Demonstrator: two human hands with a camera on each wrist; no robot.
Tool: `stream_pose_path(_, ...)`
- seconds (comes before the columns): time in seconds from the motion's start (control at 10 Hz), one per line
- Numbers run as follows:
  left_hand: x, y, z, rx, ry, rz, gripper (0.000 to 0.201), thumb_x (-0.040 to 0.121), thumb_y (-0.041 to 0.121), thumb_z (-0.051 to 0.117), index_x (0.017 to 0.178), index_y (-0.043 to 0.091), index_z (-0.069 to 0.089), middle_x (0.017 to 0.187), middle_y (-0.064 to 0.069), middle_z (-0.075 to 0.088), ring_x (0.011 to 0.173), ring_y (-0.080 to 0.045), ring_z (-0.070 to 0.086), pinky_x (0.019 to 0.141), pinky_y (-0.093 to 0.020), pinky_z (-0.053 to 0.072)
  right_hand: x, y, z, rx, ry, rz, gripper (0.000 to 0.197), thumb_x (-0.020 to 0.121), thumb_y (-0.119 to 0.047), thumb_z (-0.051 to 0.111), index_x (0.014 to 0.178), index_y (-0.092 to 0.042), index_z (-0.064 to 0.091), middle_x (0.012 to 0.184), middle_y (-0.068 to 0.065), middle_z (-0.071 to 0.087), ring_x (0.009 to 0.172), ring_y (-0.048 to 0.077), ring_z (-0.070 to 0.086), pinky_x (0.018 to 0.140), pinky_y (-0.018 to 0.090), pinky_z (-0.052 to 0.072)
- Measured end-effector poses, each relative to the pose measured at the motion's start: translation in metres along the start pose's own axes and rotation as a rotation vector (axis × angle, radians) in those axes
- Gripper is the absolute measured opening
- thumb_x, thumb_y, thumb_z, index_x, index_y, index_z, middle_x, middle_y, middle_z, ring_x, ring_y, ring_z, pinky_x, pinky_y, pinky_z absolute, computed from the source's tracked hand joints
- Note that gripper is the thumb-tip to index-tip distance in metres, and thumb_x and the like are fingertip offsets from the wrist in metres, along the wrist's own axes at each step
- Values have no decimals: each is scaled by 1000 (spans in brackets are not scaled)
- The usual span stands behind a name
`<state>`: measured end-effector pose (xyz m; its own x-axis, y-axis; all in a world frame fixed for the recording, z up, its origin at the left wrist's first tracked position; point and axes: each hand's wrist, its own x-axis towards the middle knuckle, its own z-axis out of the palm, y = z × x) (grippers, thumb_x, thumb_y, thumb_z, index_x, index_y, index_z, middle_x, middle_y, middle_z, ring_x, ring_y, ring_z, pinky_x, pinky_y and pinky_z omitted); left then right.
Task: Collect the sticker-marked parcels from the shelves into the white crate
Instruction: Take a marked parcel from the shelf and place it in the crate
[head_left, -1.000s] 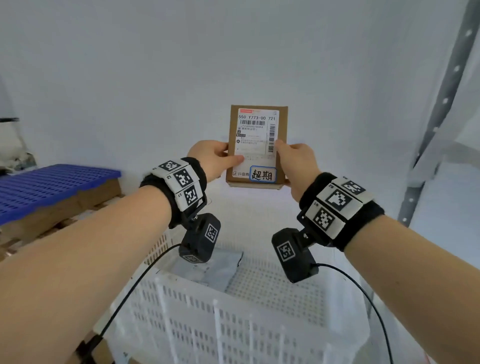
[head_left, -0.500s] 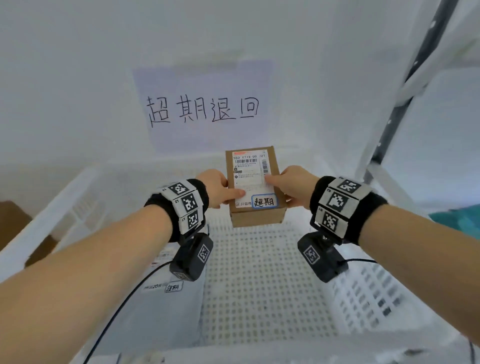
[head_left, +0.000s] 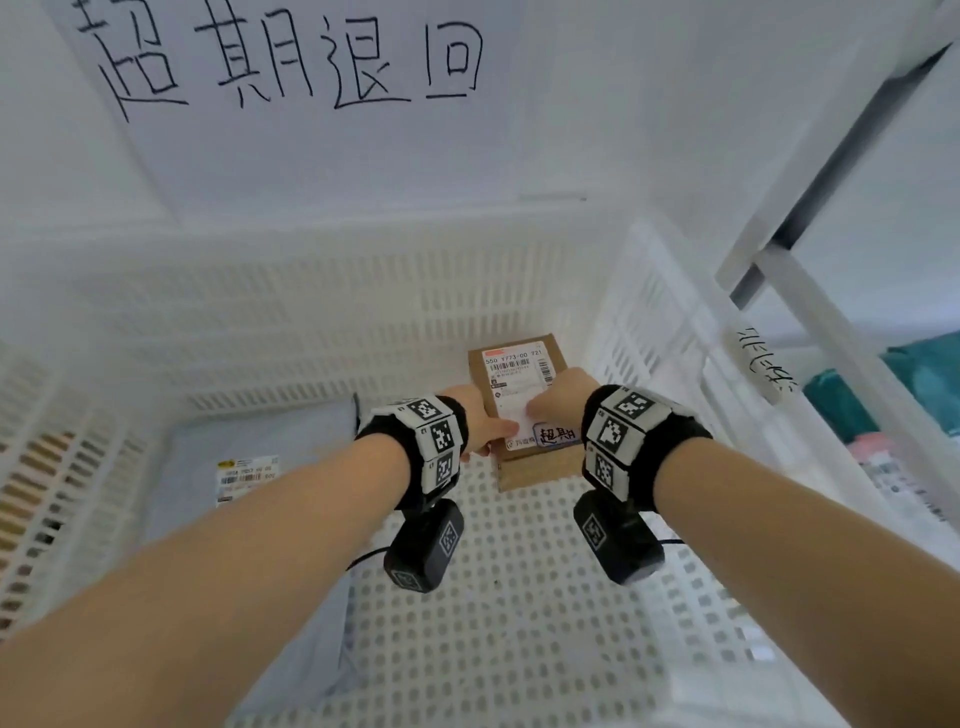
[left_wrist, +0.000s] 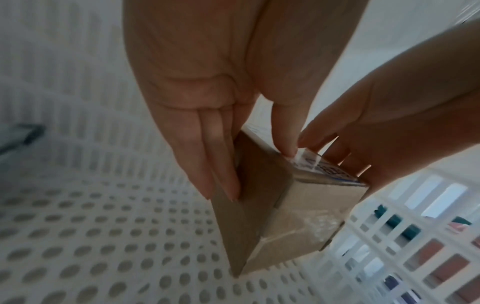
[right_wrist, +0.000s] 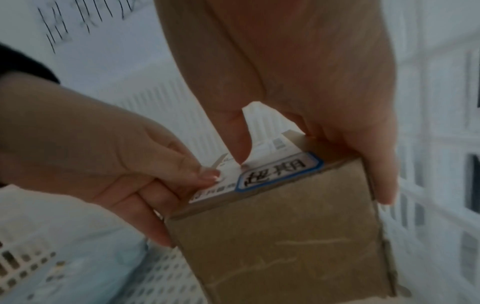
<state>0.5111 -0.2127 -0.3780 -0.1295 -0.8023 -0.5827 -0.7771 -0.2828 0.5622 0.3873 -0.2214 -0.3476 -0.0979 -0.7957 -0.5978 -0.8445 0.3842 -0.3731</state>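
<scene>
A small brown cardboard parcel (head_left: 519, 364) with a shipping label and a blue-edged handwritten sticker (head_left: 557, 434) is inside the white crate (head_left: 363, 312), at its far right corner. My left hand (head_left: 480, 423) holds its left side, thumb on the label and fingers (left_wrist: 221, 164) down the side. My right hand (head_left: 558, 397) holds its right side with the thumb on top. In the left wrist view one lower corner of the parcel (left_wrist: 259, 216) meets the perforated crate floor (left_wrist: 103, 236), and the parcel is tilted. The sticker (right_wrist: 278, 174) shows clearly in the right wrist view.
A grey plastic mailer (head_left: 249, 478) with a label lies on the left of the crate floor. A white sheet with handwritten characters (head_left: 291, 62) hangs behind the crate. A shelf frame (head_left: 831, 249) with teal and pink packages (head_left: 841, 405) stands to the right.
Both hands have lowered the parcel from above the crate down into its far right corner, and the view has tipped downward into the crate.
</scene>
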Motion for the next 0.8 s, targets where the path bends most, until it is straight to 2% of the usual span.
stream_pose_path(0.1, 24, -6, 15, 16, 5, -23, 36, 89, 32, 59, 116, 9, 61, 108, -9, 70, 100, -24, 66, 89, -39, 54, 28, 3, 20, -33, 44, 48, 19, 97, -22, 44, 97, -4, 47, 100, 17, 51, 121, 25, 48, 78, 19, 43)
stream_pose_path(0.2, 41, -9, 26, 52, 22, -14, 37, 91, 29, 58, 123, 11, 58, 116, -8, 66, 105, -25, 63, 89, -32, 52, 56, 9, 36, -234, 120, 139, 57, 98, -28, 43, 141, 5, 25, 142, 20, 36, 133, 29, 39, 108, 33, 36)
stream_pose_path(0.3, 51, -11, 29, 103, 69, 4, 37, 90, 33, 58, 122, 14, 60, 116, -5, 66, 101, -23, 64, 84, -30, 51, 72, 19, 47, -235, 163, 79, 50, 98, -27, 40, 138, 4, 35, 140, 19, 39, 131, 31, 39, 106, 38, 34)
stream_pose_path(0.4, 58, -9, 33, 115, 99, 28, 37, 89, 35, 58, 120, 15, 61, 114, -5, 67, 100, -21, 63, 83, -30, 52, 80, 20, 50, -210, 263, 154, 52, 99, -22, 40, 139, 7, 26, 142, 20, 34, 132, 32, 34, 106, 40, 32)
stream_pose_path(0.5, 62, -8, 39, 98, 122, 61, 34, 90, 33, 57, 119, 16, 62, 110, -4, 67, 93, -19, 63, 71, -25, 46, 81, 24, 53, -199, 315, 137, 46, 96, -17, 41, 134, 6, 34, 136, 19, 36, 127, 31, 35, 103, 39, 34)
stream_pose_path(0.6, 61, -9, 44, 49, 135, 80, 33, 90, 31, 56, 119, 18, 61, 106, -3, 68, 80, -15, 57, 68, -23, 41, 77, 26, 57, -237, 388, 146, 44, 94, -12, 41, 133, 8, 35, 134, 18, 37, 125, 31, 34, 103, 38, 35)
stream_pose_path(0.7, 60, -12, 47, -8, 134, 89, 32, 90, 31, 55, 119, 19, 62, 103, -6, 69, 84, -21, 61, 66, -23, 42, 71, 28, 58, -327, 361, 67, 47, 91, -12, 45, 134, 6, 37, 141, 18, 30, 131, 32, 28, 109, 37, 30)
stream_pose_path(0.8, 59, -12, 49, -13, 122, 95, 33, 91, 29, 54, 121, 20, 61, 104, -6, 68, 87, -23, 62, 70, -24, 43, 70, 31, 55, -346, 313, 33, 56, 92, -13, 47, 141, 5, 29, 151, 19, 18, 139, 31, 18, 114, 39, 25)
